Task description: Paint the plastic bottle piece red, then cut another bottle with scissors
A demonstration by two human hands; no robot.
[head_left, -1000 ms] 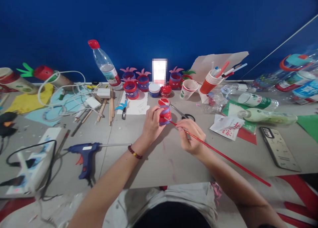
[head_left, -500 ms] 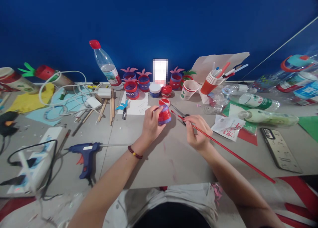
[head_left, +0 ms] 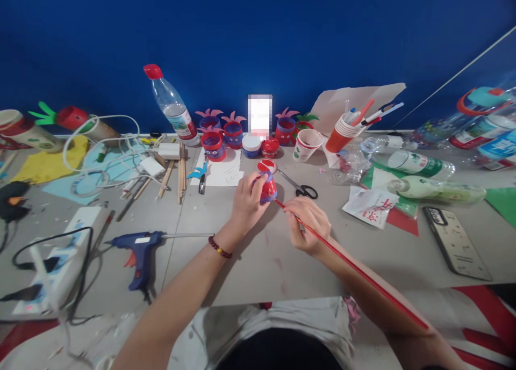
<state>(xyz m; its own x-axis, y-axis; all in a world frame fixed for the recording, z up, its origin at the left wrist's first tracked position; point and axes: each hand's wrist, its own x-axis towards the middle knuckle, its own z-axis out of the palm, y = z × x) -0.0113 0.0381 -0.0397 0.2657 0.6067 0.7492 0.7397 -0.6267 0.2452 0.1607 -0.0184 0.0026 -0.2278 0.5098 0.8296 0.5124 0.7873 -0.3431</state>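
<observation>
Clearly, both hands were occupied. The left hand (head_left: 248, 201) had its fingers curled around a small red-and-purple cup (head_left: 270, 189), held over the middle of the grey table (head_left: 242, 276), just nearer than a round red-and-white disc (head_left: 266, 166). The right hand (head_left: 309, 223) had its fingers closed in a pinch on a long red brush (head_left: 342, 255), handle slanting back over the forearm. The brush tip met or nearly met the cup's lower rim; contact could not be confirmed. Black-handled scissors (head_left: 307, 191) lay just beyond the right hand
</observation>
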